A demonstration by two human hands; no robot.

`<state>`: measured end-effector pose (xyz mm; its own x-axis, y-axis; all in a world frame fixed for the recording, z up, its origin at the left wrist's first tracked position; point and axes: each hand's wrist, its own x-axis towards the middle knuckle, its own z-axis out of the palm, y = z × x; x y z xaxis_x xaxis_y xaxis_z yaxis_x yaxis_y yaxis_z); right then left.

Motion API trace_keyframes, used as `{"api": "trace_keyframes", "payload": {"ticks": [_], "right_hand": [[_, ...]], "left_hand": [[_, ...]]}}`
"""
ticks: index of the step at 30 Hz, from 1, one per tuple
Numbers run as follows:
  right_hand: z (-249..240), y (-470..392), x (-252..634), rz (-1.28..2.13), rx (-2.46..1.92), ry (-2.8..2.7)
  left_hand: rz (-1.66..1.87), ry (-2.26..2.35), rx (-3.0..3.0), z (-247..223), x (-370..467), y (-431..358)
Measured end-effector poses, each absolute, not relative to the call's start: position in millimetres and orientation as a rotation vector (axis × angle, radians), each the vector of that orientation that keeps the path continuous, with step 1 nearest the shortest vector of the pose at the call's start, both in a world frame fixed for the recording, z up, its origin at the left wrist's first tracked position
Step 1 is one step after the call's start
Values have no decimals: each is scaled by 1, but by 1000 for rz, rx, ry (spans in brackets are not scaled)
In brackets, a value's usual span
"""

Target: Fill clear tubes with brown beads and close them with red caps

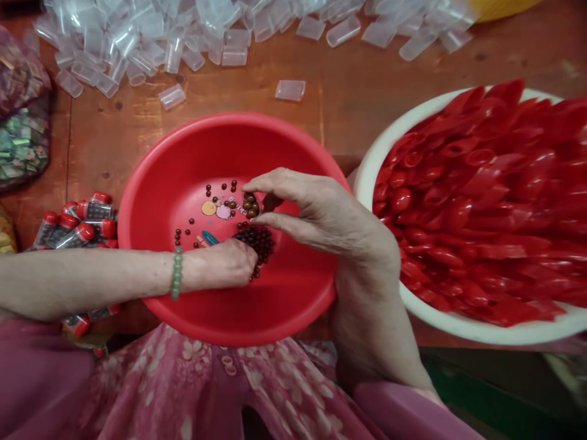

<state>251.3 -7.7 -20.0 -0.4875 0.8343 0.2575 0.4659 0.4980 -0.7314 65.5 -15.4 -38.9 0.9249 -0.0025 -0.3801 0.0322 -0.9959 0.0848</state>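
A red plastic basin [229,318] stands in front of me, with a pile of small brown beads [262,247] and several loose ones on its printed bottom. My right hand [321,211] reaches in over the right side. Between its thumb and fingertips it pinches a small tube [260,208] with brown beads showing at its mouth; most of the tube is hidden. Low in the basin, against the pile, my left hand [227,264] is closed with its fingers curled under. What it holds, if anything, is hidden. A green bead bracelet [177,275] circles the left wrist.
Clear plastic tubes [174,52] heap along the back of the wooden table [348,79]. Red-capped tubes filled with dark beads [87,226] lie left of the basin. A white tub [367,171] of red plastic pieces [486,208] stands at right. Mesh bags [22,140] sit far left.
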Motion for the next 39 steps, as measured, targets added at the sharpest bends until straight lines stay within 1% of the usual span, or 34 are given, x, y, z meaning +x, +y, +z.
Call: {"api": "trace_keyframes", "payload": {"ticks": [4, 8, 15, 20, 24, 28, 30, 34, 39], "right_hand": [[-20, -9, 253, 768, -1042, -2114], [-18, -10, 256, 811, -1100, -2089], [-23, -8, 255, 963, -1180, -2038], [-31, -5, 244, 975, -1203, -2012], [-36, 4, 237, 929, -1200, -2020], [-43, 17, 226, 812, -1132, -2200], [-48, 23, 218, 775, -1141, -2309], [-64, 26, 200, 817, -1108, -2489], [-77, 25, 188, 757, -1113, -2513]], "left_hand": [[-573, -76, 2760, -41, 84, -21], [-602, -85, 2502, -45, 80, -6], [-480, 169, 1814, -48, 57, 4], [-287, 237, 1680, -32, 42, 23], [-144, 406, 1637, -9, 22, 40], [136, 522, 1602, 9, 7, 44], [275, 551, 1550, 14, 1, 43], [400, 563, 1483, 21, -10, 38], [549, 576, 1391, 24, -21, 29]]}}
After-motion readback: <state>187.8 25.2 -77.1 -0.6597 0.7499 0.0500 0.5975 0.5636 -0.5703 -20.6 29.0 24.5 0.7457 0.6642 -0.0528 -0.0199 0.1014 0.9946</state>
